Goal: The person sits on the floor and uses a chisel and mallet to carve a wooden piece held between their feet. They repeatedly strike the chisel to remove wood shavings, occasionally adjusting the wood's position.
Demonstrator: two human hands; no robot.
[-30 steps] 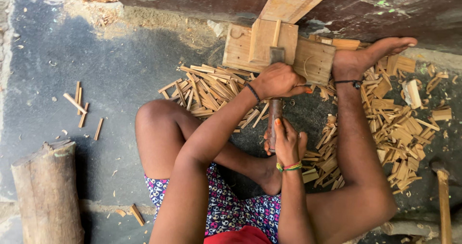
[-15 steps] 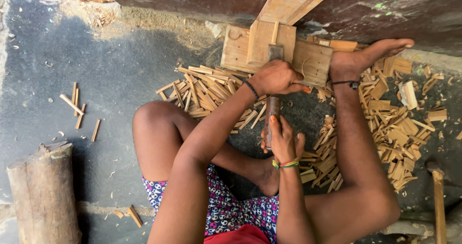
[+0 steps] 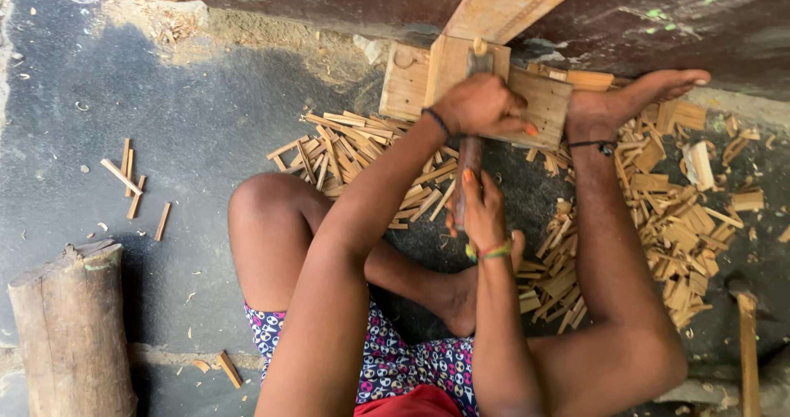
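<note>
Gripping hard now, the left hand [image 3: 481,106] is closed in a fist over the upper part of the blade [image 3: 470,158], right at the near edge of the wooden block [image 3: 539,104], while the right hand [image 3: 481,211] wraps its fingers shut around the lower end of that same tool, thumb up along it. That blade runs upright between the two hands, its top reaching onto the block, which lies on the ground against the dark wall, beneath a slanting plank [image 3: 506,1]. A bare foot [image 3: 634,96] presses on the block's right edge, a dark band at the ankle; the other foot [image 3: 461,298] is tucked in just below the right wrist with its green and yellow bracelet [image 3: 490,252]. Split wood strips [image 3: 354,149] are heaped left of the tool and more of them [image 3: 671,219] are piled on the right side of the ground. Over at the bottom left corner lies a log [image 3: 70,326], and a few loose sticks [image 3: 127,178] lie well apart on the left
</note>
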